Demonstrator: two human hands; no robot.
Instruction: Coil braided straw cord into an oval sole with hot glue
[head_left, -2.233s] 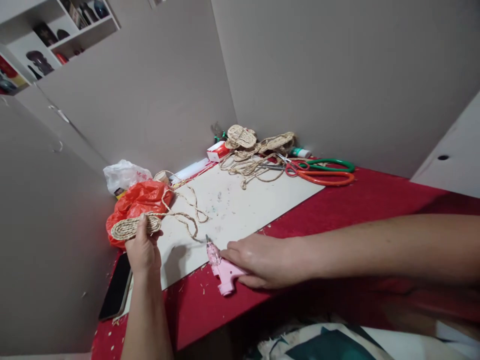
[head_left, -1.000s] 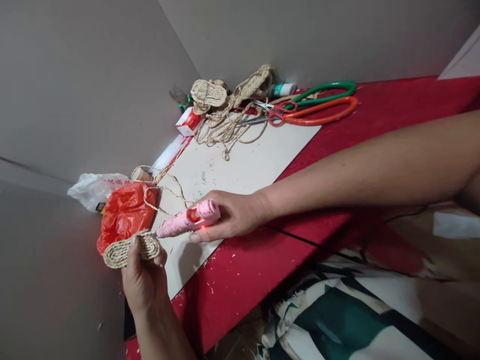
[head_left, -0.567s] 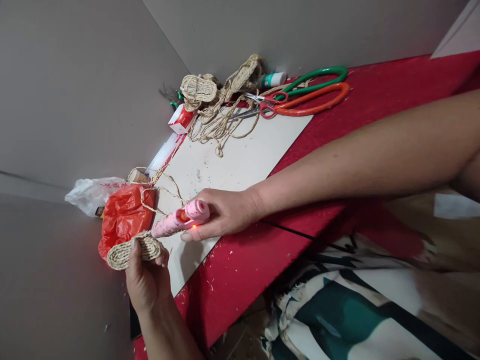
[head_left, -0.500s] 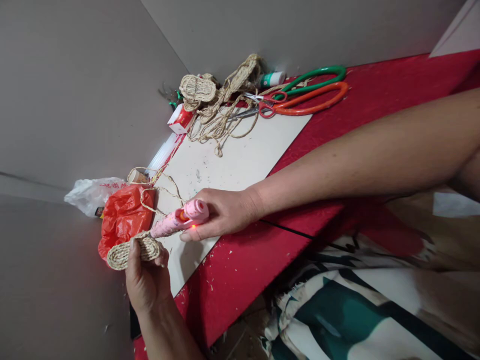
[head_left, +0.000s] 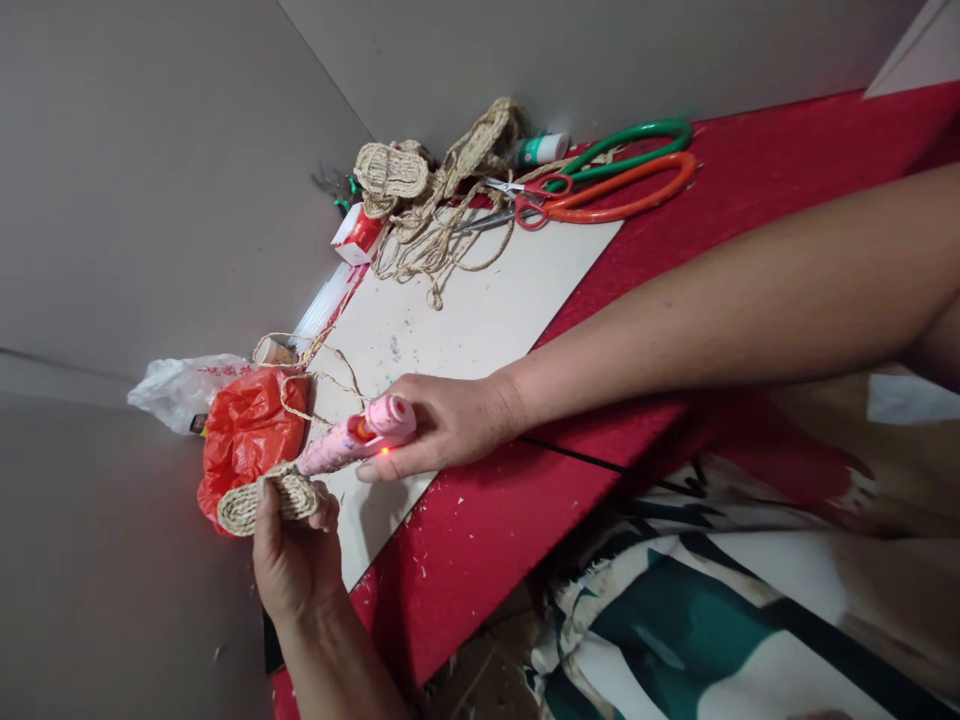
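Note:
My left hand (head_left: 296, 560) grips a small oval sole of coiled straw braid (head_left: 241, 508), thumb on top and fingers beneath. A pink hot glue gun (head_left: 341, 446) is in my right hand (head_left: 442, 425), fingers wrapped round its handle. A small orange-red light glows on the gun beside my thumb. Its nozzle points down-left at the sole's upper edge and seems to touch it, though the exact contact is too small to tell. A loose straw cord (head_left: 341, 362) loops above the gun.
A red plastic bag (head_left: 255, 420) and a white plastic bag (head_left: 176, 390) lie behind the sole. On the white board (head_left: 480, 320) rest straw cords (head_left: 420, 250), small scissors (head_left: 529, 200) and large shears (head_left: 637, 205). A black cable (head_left: 577, 455) crosses the red table covering (head_left: 480, 560).
Both hands keep their holds, and the glue gun stays at the sole's edge. The whole view has shifted very slightly.

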